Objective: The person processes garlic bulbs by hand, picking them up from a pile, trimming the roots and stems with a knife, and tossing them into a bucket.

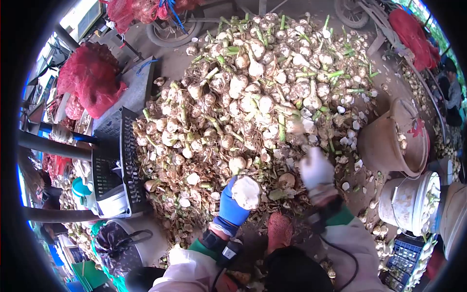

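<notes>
Left fingers [227,195] grip garlic [246,192]; bulbs [238,86] heap the floor [170,61] beside a bucket [377,140].

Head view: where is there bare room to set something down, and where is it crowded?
Mostly bare floor lies between the upper-left wheel and the garlic pile. The grey slab beside the red mesh sack also has open top surface. Around the left hand and right hand it is crowded with bulbs and skins.

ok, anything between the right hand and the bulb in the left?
Nothing visible: the gap between the right hand and the bulb in the left hand looks open. The garlic pile lies below. Right hand is blurred.
</notes>
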`<state>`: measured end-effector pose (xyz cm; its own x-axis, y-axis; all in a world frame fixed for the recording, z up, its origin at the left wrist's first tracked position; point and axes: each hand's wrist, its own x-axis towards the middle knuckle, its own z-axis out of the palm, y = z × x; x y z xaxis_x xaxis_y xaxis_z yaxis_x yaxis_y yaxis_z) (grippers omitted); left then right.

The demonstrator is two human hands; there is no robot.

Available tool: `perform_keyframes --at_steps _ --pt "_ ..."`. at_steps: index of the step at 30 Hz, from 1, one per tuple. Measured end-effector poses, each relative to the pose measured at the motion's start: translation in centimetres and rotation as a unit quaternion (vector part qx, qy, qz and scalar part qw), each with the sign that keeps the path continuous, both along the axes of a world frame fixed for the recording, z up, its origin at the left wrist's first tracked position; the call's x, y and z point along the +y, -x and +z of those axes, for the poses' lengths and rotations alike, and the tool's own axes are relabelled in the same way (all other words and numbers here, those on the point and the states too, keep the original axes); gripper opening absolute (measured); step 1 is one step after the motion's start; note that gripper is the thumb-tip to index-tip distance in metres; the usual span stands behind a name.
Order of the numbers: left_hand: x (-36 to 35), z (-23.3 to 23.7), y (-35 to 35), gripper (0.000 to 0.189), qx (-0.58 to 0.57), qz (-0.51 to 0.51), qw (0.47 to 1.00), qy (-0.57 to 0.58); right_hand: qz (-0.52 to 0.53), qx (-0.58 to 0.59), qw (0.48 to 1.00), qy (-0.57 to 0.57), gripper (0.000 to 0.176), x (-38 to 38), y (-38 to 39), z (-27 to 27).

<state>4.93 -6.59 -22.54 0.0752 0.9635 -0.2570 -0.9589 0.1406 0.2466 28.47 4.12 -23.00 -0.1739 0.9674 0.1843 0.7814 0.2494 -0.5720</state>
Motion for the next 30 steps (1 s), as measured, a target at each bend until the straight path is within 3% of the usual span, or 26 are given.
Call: perform_keyframes --at_steps 2,3,4,5,6,7,8,9,10,11,12,13,14,15,16,18,19,20,21,22,23,24,26,28,29,30 --pt "0.3 -1.9 0.2 0.046 0.025 0.006 0.997 -0.07 -0.084 0.004 0.979 0.186 0.023 -1.0 0.9 3.5" --pt "0.0 -1.0 -0.6 0.046 0.292 -0.001 0.95 -0.11 -0.026 0.059 0.969 0.238 0.025 -2.5 2.3 3.4" --pt "-0.2 -0.5 -1.0 0.046 0.537 -0.008 0.83 -0.15 0.031 0.116 0.951 0.285 0.026 -4.4 3.5 3.1" --pt "-1.1 -2.9 -0.3 0.054 0.367 -0.093 0.917 -0.127 0.124 0.198 0.934 0.271 0.026 -6.5 3.8 0.0" --pt "-1.2 -5.7 0.4 0.075 0.003 -0.111 0.991 0.077 0.218 0.275 0.902 0.253 0.025 -7.8 4.2 -2.8" --pt "-1.3 -3.6 -1.3 0.072 0.113 -0.031 0.992 0.037 0.22 0.275 0.902 0.25 0.025 -7.5 4.8 -1.9" --pt "-1.7 -1.4 -3.0 0.068 0.22 0.051 0.974 0.001 0.124 0.351 0.849 0.376 0.022 -7.5 5.2 -0.8" --pt "-1.5 -1.0 -1.9 0.068 0.219 0.05 0.974 0.002 0.02 0.415 0.768 0.488 0.02 -7.2 5.3 0.1" --pt "-0.9 -0.4 0.4 0.056 -0.138 0.013 0.984 0.113 0.061 0.364 0.863 0.346 0.017 -6.1 4.8 -0.4" --pt "-0.1 0.1 1.6 0.046 -0.474 -0.029 0.856 0.205 0.036 0.376 0.888 0.263 0.018 -5.0 4.7 2.5" --pt "-0.2 1.3 1.0 0.046 -0.473 -0.034 0.857 0.203 0.01 0.385 0.905 0.181 0.02 -4.8 4.5 5.7" --pt "-0.7 3.0 0.1 0.049 -0.107 0.011 0.99 0.089 0.036 0.317 0.943 0.093 0.017 -5.0 4.0 6.7" --pt "-1.0 4.0 -0.5 0.055 0.276 0.056 0.958 -0.045 0.064 0.244 0.968 0.001 0.015 -4.8 3.5 7.5" --pt "-1.1 2.6 -0.2 0.059 0.303 0.046 0.949 -0.069 0.123 0.25 0.96 -0.035 0.01 -5.6 3.8 8.3" --pt "-0.4 3.3 -1.2 0.059 0.299 0.045 0.95 -0.075 0.099 0.162 0.981 0.043 0.01 -6.8 3.8 7.3" --pt "0.2 4.8 -3.4 0.056 0.251 0.148 0.949 -0.12 0.078 0.048 0.969 0.231 0.014 -7.3 1.1 1.8" --pt "-0.2 5.1 -3.1 0.049 0.418 0.067 0.9 -0.107 0.02 0.142 0.95 0.277 0.017 -7.6 -0.2 1.5" --pt "-0.5 2.9 -3.4 0.042 0.374 -0.005 0.921 -0.113 -0.038 0.235 0.916 0.323 0.02 -7.9 -1.5 1.4" --pt "-1.2 0.8 -4.1 0.035 0.327 -0.078 0.935 -0.112 -0.063 0.205 0.952 0.221 0.021 -7.3 -3.0 2.6" --pt "-1.8 3.4 -7.5 0.042 0.469 -0.097 0.852 -0.21 -0.089 0.174 0.974 0.115 0.022 -6.2 -4.4 4.5" --pt "-2.1 4.0 -8.2 0.053 0.57 -0.232 0.719 -0.323 -0.154 0.204 0.96 0.116 0.023 -5.2 -5.8 6.0" --pt "-1.7 3.5 -7.9 0.053 0.568 -0.236 0.721 -0.319 -0.218 0.232 0.941 0.116 0.023 -4.6 -7.1 6.8" --pt "1.9 2.1 -7.1 0.051 0.686 -0.188 0.591 -0.38 -0.198 0.249 0.942 0.104 0.024 -3.3 -9.4 5.0" --pt "7.0 2.3 -3.3 0.048 0.947 -0.182 0.231 -0.133 -0.202 0.224 0.946 0.116 0.022 -3.1 -7.4 7.3" --pt "9.3 1.2 -0.5 0.042 0.972 0.083 0.058 -0.213 -0.198 0.235 0.934 0.184 0.023 -3.3 -6.8 6.3" --pt "10.3 -3.3 1.5 0.037 0.992 -0.1 0.037 -0.072 -0.191 0.246 0.916 0.254 0.023 -3.7 -6.3 4.7"
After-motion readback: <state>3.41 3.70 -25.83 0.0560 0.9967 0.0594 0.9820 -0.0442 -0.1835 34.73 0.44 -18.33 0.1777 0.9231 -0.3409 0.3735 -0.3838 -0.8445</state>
